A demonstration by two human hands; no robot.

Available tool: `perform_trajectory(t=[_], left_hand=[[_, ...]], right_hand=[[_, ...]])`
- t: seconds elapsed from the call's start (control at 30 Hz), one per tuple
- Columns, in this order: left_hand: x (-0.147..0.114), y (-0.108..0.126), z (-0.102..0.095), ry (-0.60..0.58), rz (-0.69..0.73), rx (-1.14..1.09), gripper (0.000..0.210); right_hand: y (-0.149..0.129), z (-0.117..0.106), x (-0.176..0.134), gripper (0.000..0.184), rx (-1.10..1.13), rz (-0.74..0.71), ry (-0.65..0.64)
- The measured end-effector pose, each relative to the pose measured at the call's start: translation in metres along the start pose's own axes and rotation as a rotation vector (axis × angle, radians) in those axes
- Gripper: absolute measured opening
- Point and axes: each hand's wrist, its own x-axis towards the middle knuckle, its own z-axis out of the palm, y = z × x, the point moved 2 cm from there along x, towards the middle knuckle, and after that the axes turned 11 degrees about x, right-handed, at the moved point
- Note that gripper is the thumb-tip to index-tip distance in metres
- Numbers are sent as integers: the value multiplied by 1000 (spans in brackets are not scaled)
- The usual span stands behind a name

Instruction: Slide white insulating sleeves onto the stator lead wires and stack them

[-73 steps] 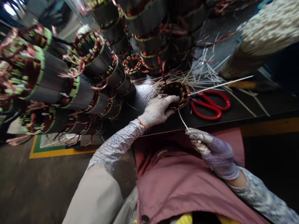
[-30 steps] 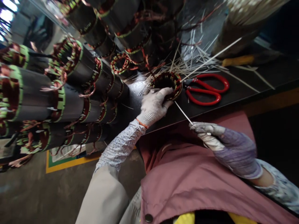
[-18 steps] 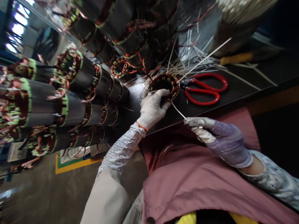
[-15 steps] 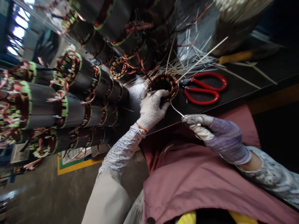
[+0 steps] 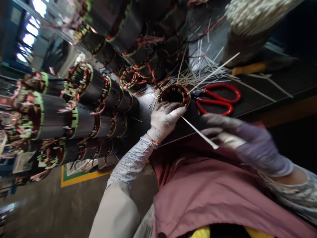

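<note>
A small wound motor stator point(image 5: 186, 96) with dark red windings stands on the dark bench. My left hand point(image 5: 163, 119), in a whitish knit glove, grips its near rim with the fingers over the edge. From that rim a white tie cord point(image 5: 198, 131) slants down to the right, its end free. My right hand point(image 5: 244, 140), in a purple and grey glove, is slightly blurred beside the cord, fingers apart and nothing seen in them. Red-handled scissors point(image 5: 229, 107) lie just right of the stator, and another white cord point(image 5: 215, 72) sticks out from its far side.
Stacked stators point(image 5: 54, 114) fill the left side, and more stators point(image 5: 119, 19) stand at the back. Loose white cords point(image 5: 198, 71) are strewn behind the scissors. A bundle of white cords point(image 5: 255, 15) and a yellow-handled tool point(image 5: 249, 68) are at the back right.
My right hand has let go of the cord and moved right, its fingers opening. The cord's end now hangs free toward the lower right. My left hand stays on the stator.
</note>
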Motion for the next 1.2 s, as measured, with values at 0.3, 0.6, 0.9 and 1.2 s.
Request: perform_trajectory(t=[0.3, 0.6, 0.9, 1.2], left_hand=[[-2, 5, -2, -58, -14, -2, 28], [9, 8, -22, -295, -247, -72, 36], [7, 7, -17, -208, -278, -151, 28], [6, 6, -13, -175, -238, -147, 26]], right_hand=[[5, 51, 70, 60, 15, 505, -12], [4, 48, 54, 31, 13, 539, 257], [5, 54, 62, 30, 20, 516, 226], [4, 71, 74, 32, 50, 630, 371]])
